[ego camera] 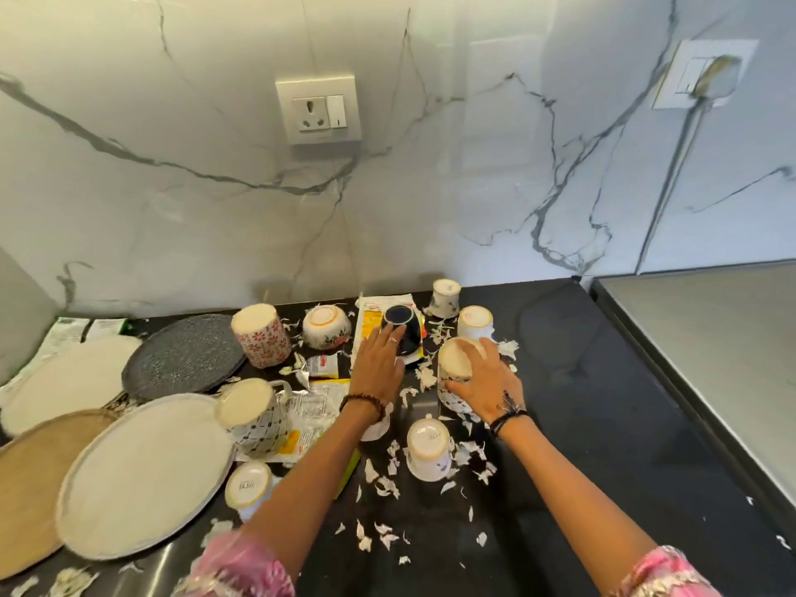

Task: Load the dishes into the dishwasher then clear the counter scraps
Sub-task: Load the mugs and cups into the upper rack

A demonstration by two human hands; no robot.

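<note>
Dishes lie upside down all over the black counter, with torn paper scraps scattered among them. At nine o'clock of the counter sit four plates: a white plate, a tan plate at the edge, a large grey-rimmed plate overlapping it, and a dark speckled plate behind. Just right of these stand a flowered mug, a checked mug tilted on printed wrappers, and a small white cup at seven o'clock. A flowered bowl sits beside the flowered mug.

Toward twelve o'clock, the left hand rests its nearly straight fingers on a dark blue cup that sits on a yellow packet. Whether it is gripping the cup I cannot tell. At one o'clock, the right hand grips a patterned mug, fingers curled over its upturned base. Behind it stand a white cup and a small flowered cup. Another white cup sits between the forearms. A steel surface runs along three o'clock.
</note>
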